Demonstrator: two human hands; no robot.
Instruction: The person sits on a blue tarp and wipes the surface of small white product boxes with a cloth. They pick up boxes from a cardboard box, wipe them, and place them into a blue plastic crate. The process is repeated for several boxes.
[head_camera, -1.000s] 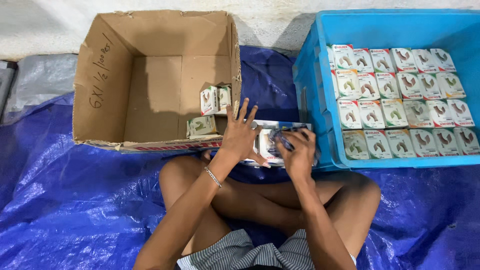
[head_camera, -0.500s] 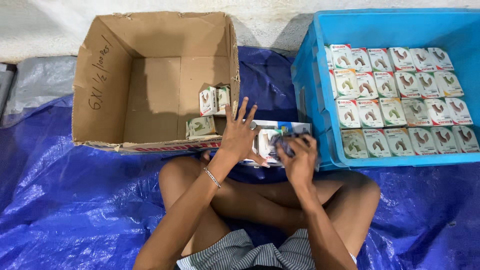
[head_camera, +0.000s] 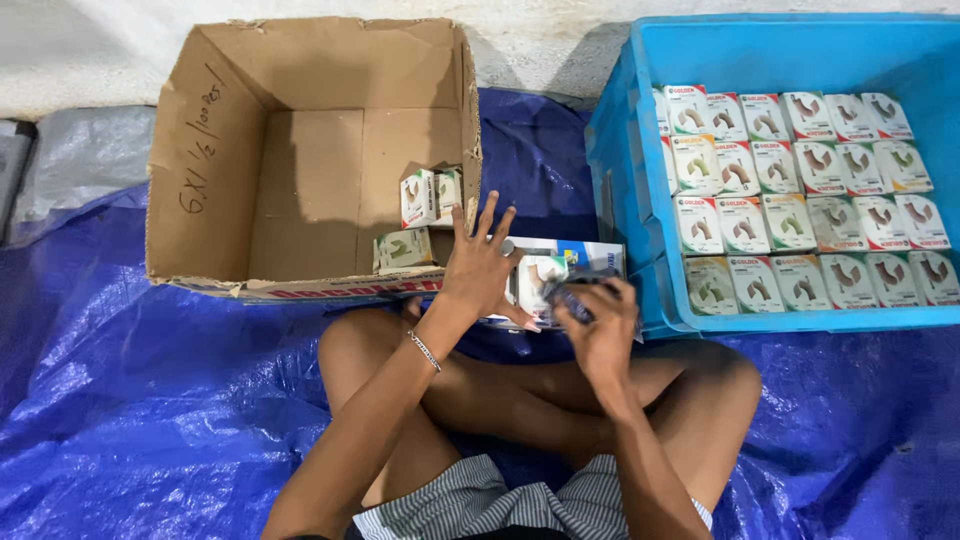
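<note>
I sit cross-legged on a blue tarp. My left hand (head_camera: 480, 265), fingers spread, presses flat on a white and blue printed packet (head_camera: 560, 268) lying between the cardboard box and the blue crate. My right hand (head_camera: 598, 318) is curled over the packet's near right edge, gripping a dark part of it. A thin bracelet is on my left wrist. Much of the packet is hidden under both hands.
An open cardboard box (head_camera: 210, 170) lies at the left with three small white cartons (head_camera: 420, 200) in its right corner. A blue plastic crate (head_camera: 620, 170) at the right holds several rows of small white cartons (head_camera: 800, 190). A pale wall runs behind.
Both hands stay on the packet; the right hand has drawn slightly toward me along its edge. The left hand has barely moved.
</note>
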